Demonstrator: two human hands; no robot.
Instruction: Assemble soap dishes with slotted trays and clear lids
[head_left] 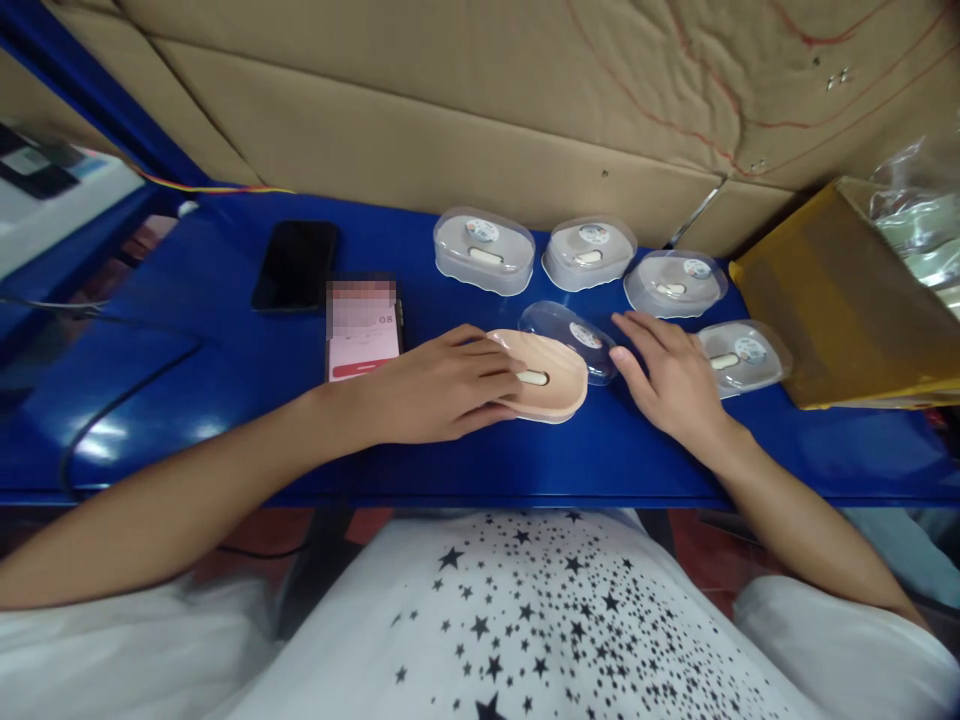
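Observation:
My left hand wraps the left end of a peach-coloured oval tray. Its thumb is on the near side and its fingers reach over the tray. Inside the tray lies a small white oblong piece, partly behind my fingertips. A clear plastic oval lid with a round sticker lies on the table just behind the tray. My right hand is open beside the lid's right end, fingers stretched out; whether they touch the lid I cannot tell.
Several lidded oval boxes, including the far left box and the rightmost box, stand behind and right on the blue table. Left are a black phone and a lit phone. A taped carton stands at right.

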